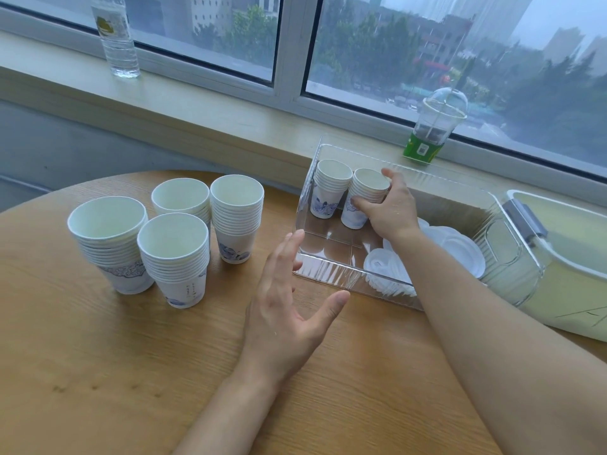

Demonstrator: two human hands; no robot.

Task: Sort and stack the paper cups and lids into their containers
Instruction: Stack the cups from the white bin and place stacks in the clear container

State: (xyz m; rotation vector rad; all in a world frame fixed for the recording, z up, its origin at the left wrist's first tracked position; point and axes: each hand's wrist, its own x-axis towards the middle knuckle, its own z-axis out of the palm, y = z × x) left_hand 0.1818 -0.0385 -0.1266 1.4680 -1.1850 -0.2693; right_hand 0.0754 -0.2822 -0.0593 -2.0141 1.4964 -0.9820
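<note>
Four cup stacks [170,238] stand near the worktop's [98,372] far left edge; right hand [389,208] grips a second stack [364,195] in the clear container's [328,274] far left corner, lids [387,274] at its near side, left hand [289,310] spread, holding nothing

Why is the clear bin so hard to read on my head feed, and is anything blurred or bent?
Head view: the clear bin shows streaky glare on its ribbed front wall; light is soft and grey from the window; the left hand is slightly motion-blurred; wide-angle distortion bows the sill.
</note>
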